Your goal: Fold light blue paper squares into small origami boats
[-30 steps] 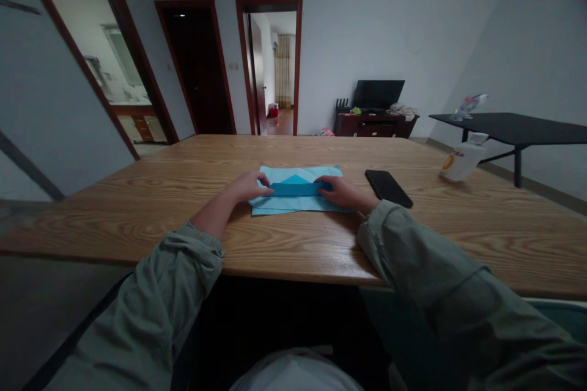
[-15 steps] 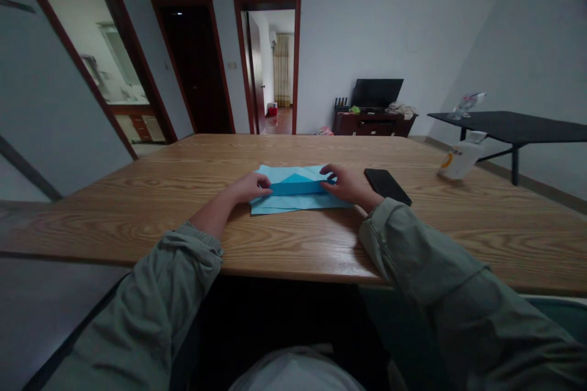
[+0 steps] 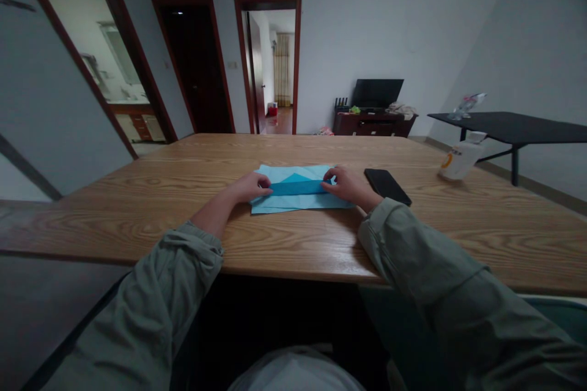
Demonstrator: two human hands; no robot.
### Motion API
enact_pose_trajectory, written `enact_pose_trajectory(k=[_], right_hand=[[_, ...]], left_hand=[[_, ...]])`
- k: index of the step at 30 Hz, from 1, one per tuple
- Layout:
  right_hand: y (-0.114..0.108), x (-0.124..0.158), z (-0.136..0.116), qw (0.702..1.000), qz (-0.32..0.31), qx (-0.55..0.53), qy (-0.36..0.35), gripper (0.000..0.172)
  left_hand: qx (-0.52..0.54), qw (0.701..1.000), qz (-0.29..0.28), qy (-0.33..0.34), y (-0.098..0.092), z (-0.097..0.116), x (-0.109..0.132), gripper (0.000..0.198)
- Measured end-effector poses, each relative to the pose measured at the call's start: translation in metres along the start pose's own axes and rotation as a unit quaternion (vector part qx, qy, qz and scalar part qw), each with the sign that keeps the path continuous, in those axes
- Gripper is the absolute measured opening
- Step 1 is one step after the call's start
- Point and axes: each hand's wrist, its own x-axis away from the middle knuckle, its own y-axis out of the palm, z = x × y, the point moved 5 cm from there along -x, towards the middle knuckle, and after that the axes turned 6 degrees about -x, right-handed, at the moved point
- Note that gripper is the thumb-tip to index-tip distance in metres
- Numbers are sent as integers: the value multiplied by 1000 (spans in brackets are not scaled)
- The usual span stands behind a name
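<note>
Light blue paper [image 3: 293, 201] lies on the wooden table in front of me, with a darker blue folded strip [image 3: 297, 187] running across its middle and a small triangle showing above the strip. At the strip's left end my left hand [image 3: 251, 187] is closed, thumb and fingers pinching the paper's edge. My right hand [image 3: 345, 186] pinches the strip's right end between curled fingers and thumb. Both forearms rest toward the table's near edge.
A black phone [image 3: 387, 186] lies just right of my right hand. Farther right stands a white cup [image 3: 458, 160] with an orange mark. The wooden table [image 3: 160, 195] reaches toward a TV stand [image 3: 373, 124]; a black table [image 3: 518, 126] is at the right.
My right hand's fingers have drawn in and come down slightly onto the strip's right end. The left hand and the paper stay almost where they were.
</note>
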Motion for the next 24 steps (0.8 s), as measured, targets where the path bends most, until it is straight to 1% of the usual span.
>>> enact_pose_trajectory(k=[7, 12, 19, 21, 24], right_hand=[[0, 1, -4, 1000, -18, 3, -5, 27], [13, -2, 4, 995, -59, -76, 8, 24], [23, -3, 12, 978, -86, -190, 5, 26], [24, -3, 14, 974, -91, -205, 13, 27], [22, -3, 14, 975, -103, -196, 15, 31]], left_hand=[[-5, 1000, 0, -4, 0, 0, 0, 33], [-9, 1000, 2, 5, 0, 0, 0, 34], [-13, 1000, -1, 8, -1, 1, 1, 36], [-17, 1000, 2, 9, -1, 1, 2, 36], [-24, 1000, 4, 7, -2, 1, 2, 35]])
